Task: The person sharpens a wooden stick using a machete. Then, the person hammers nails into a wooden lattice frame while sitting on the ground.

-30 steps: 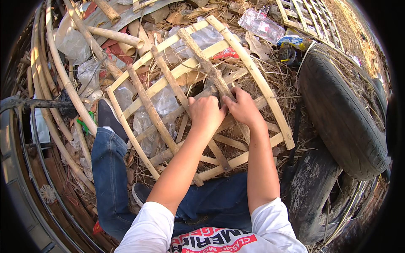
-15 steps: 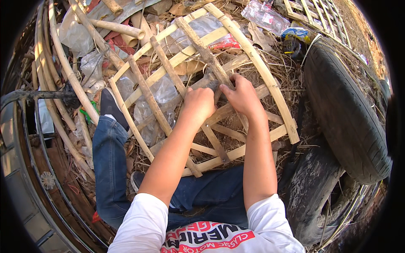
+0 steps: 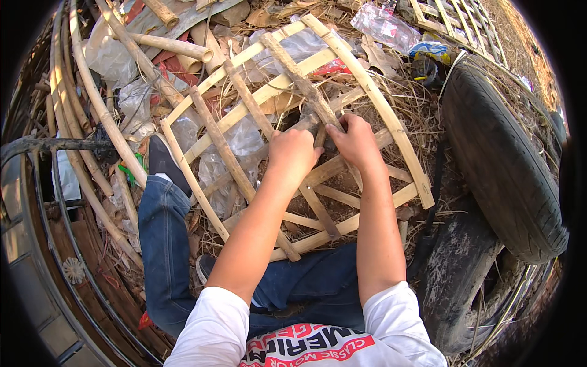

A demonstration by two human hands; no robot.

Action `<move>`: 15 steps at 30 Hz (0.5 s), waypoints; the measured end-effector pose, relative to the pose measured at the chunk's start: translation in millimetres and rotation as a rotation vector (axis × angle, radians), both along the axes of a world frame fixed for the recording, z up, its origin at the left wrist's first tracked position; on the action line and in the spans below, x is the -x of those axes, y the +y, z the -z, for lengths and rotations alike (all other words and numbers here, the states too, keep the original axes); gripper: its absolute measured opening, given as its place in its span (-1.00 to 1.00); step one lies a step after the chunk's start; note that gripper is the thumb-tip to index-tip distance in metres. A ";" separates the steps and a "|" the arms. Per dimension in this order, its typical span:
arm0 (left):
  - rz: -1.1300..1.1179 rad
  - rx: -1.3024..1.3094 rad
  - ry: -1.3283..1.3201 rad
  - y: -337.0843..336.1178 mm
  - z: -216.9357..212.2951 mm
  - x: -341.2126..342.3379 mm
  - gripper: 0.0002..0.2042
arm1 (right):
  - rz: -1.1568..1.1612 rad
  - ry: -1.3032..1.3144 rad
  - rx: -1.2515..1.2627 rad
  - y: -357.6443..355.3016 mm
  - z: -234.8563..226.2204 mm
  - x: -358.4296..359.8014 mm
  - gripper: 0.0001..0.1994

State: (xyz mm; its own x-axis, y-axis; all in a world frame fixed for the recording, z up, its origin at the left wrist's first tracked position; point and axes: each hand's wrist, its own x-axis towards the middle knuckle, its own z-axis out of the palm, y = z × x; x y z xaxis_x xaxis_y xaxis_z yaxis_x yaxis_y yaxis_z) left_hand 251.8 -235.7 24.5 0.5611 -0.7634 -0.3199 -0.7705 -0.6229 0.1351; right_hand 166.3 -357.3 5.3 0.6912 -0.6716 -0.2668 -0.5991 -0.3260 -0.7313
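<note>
Forms an open, roughly rectangular bamboo lattice [image 3: 249, 100] of pale strips. Bows outward along 2 curved side strips [image 3: 382, 105]; carries 3 browner slats [image 3: 299, 76] running slantwise between them. Lies spread at an angle, gaps open to littered, straw-strewn ground [image 3: 422, 119].

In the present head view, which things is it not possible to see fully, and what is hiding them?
All in the head view:
Left hand: its own back hides whatever it may grip.
Lower tyre: part of it is covered by the upper tyre.
Background lattice: its far end is cut off by the top edge.
</note>
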 end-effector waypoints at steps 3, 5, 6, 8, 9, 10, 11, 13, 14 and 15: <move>-0.046 0.075 -0.086 -6.1 4.2 7.4 -0.73 | 0.018 -0.005 0.026 4.7 0.6 2.9 -0.59; -0.063 0.118 -0.088 -5.5 8.7 7.4 -0.73 | 0.024 -0.012 0.078 9.0 6.2 3.6 -0.61; -0.067 0.136 -0.089 -4.3 10.0 8.0 -0.73 | 0.026 -0.015 0.104 10.8 8.4 4.0 -0.61; -0.063 0.165 -0.073 -1.6 11.9 10.6 -0.73 | 0.032 0.015 0.168 16.5 9.5 4.0 -0.63; -0.055 0.175 -0.058 -0.1 12.6 12.7 -0.72 | 0.035 0.030 0.198 18.7 9.8 3.0 -0.64; -0.048 0.185 -0.043 0.8 13.4 14.3 -0.71 | 0.028 0.060 0.220 19.3 10.6 1.7 -0.65; -0.054 0.196 -0.042 2.4 15.3 14.9 -0.71 | 0.021 0.088 0.240 20.5 12.1 -0.1 -0.65; -0.067 0.218 -0.040 5.3 18.6 15.4 -0.73 | 0.015 0.131 0.264 22.6 12.2 -3.8 -0.64; -0.062 0.221 -0.023 5.8 18.8 14.8 -0.74 | 0.019 0.146 0.268 23.6 11.5 -5.5 -0.64; -0.057 0.224 -0.007 6.0 18.8 13.9 -0.75 | 0.023 0.161 0.271 23.9 11.0 -6.9 -0.63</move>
